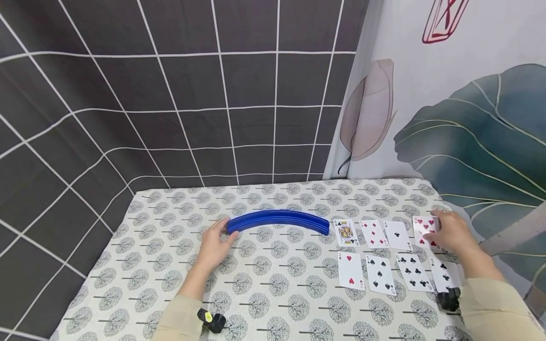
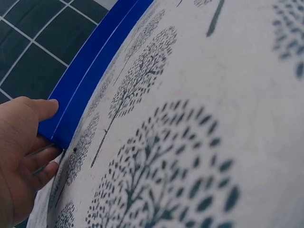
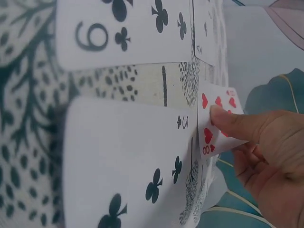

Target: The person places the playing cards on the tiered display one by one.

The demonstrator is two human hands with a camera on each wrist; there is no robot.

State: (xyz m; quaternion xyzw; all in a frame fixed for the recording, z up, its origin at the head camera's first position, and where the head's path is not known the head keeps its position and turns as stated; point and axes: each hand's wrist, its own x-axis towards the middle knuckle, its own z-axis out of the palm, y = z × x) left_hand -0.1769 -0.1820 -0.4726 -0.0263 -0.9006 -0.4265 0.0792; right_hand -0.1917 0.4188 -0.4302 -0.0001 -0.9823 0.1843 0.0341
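Note:
My left hand (image 1: pixel 215 244) grips the left end of a curved blue playing-card holder (image 1: pixel 279 218) lying on the tablecloth. In the left wrist view the thumb rests on the holder's (image 2: pixel 78 92) face, with the fingers around its end. At the far right of the table my right hand (image 1: pixel 454 232) pinches the eight of hearts (image 1: pixel 421 229). The right wrist view shows the thumb across that card's (image 3: pixel 207 121) face, fingers partly hidden behind it. Nearest to this hand are the three of clubs (image 3: pixel 118 156) and the six of clubs (image 3: pixel 147 40).
Left of the right hand lie a king of clubs (image 1: pixel 345 233), five of diamonds (image 1: pixel 373 234) and ace of clubs (image 1: pixel 398 235). A front row holds a two of hearts (image 1: pixel 351 271) and five of spades (image 1: pixel 379 274). Dark grid cloth (image 1: pixel 247 128) hangs behind the table.

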